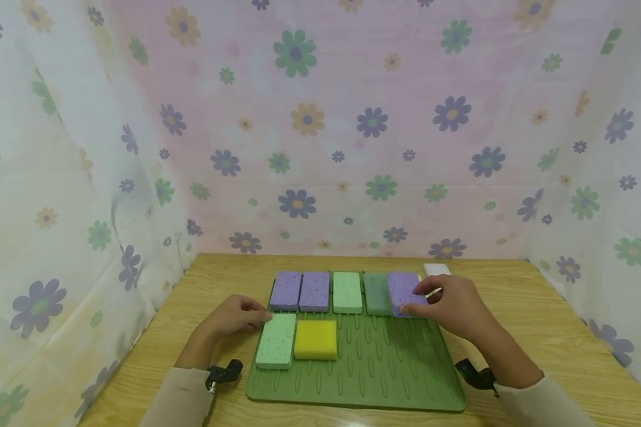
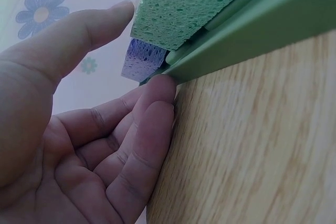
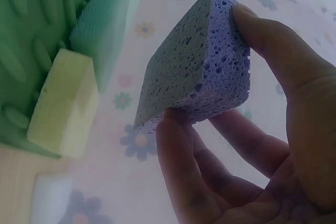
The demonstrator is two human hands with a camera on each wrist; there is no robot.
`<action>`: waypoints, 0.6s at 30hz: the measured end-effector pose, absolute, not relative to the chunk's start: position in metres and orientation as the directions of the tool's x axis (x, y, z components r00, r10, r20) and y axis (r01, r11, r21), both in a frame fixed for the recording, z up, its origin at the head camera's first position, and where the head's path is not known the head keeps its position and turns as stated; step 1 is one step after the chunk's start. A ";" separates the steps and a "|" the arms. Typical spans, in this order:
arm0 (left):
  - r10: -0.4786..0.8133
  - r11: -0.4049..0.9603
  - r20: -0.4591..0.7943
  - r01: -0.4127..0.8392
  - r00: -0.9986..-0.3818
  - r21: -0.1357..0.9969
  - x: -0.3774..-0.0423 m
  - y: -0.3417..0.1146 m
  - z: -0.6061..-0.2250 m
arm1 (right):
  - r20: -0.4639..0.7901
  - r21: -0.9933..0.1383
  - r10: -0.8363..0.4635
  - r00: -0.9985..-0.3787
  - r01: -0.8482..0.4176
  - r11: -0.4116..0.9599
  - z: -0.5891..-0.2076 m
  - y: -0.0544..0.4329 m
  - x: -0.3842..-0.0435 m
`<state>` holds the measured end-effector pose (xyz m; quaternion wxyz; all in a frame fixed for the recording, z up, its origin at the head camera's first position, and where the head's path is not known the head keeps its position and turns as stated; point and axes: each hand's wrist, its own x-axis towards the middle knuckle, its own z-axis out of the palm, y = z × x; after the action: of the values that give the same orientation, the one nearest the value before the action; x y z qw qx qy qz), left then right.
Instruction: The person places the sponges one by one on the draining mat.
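Observation:
My right hand (image 1: 454, 302) pinches a purple sponge (image 1: 404, 295) between thumb and fingers, above the back right of a green ridged mat (image 1: 390, 379). The right wrist view shows that sponge (image 3: 194, 61) tilted and raised off the mat. At the mat's left edge rests my left hand (image 1: 237, 314), fingers loosely bent. Its thumb tip is at the corner of a light green sponge (image 1: 276, 341), and its fingertips are by the mat's rim (image 2: 252, 35). A yellow sponge (image 1: 316, 340) lies just right of that light green one.
Along the mat's back row lie two purple sponges (image 1: 286, 290) (image 1: 314, 291), a light green sponge (image 1: 347, 292) and a darker green sponge (image 1: 376, 294). A pale yellow sponge (image 3: 63, 103) is mostly hidden behind the held one in the head view. A white block (image 1: 436, 269) sits behind the mat on the wooden table (image 1: 155, 356).

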<state>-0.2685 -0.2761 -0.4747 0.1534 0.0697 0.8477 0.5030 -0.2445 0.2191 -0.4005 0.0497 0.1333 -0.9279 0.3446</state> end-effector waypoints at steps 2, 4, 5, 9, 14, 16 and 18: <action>0.272 0.483 -0.190 -0.037 -0.944 0.875 -0.269 -0.276 -0.475 | 0.183 -0.631 -0.223 -0.958 -0.288 0.720 -0.402 0.214 -0.241; 0.268 0.483 -0.192 -0.041 -0.944 0.875 -0.269 -0.276 -0.475 | 0.180 -0.635 -0.227 -0.957 -0.289 0.717 -0.403 0.210 -0.239; 0.267 0.483 -0.194 -0.043 -0.944 0.875 -0.269 -0.276 -0.475 | 0.178 -0.634 -0.230 -0.957 -0.290 0.717 -0.404 0.207 -0.238; 0.262 0.483 -0.197 -0.048 -0.945 0.874 -0.270 -0.277 -0.476 | 0.162 -0.646 -0.231 -0.959 -0.281 0.710 -0.407 0.196 -0.232; 0.253 0.486 -0.197 -0.052 -0.947 0.873 -0.270 -0.277 -0.477 | 0.150 -0.668 -0.269 -0.952 -0.298 0.682 -0.411 0.182 -0.224; 0.254 0.485 -0.198 -0.052 -0.947 0.873 -0.270 -0.277 -0.477 | 0.151 -0.671 -0.293 -0.944 -0.316 0.671 -0.413 0.177 -0.222; 0.257 0.485 -0.198 -0.051 -0.946 0.873 -0.270 -0.277 -0.477 | 0.155 -0.670 -0.314 -0.937 -0.333 0.664 -0.416 0.173 -0.220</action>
<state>-0.2701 -0.2768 -0.4769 0.1525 0.0606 0.8479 0.5040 -0.2196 0.1733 -0.4158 0.0130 0.1774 -0.9119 0.3698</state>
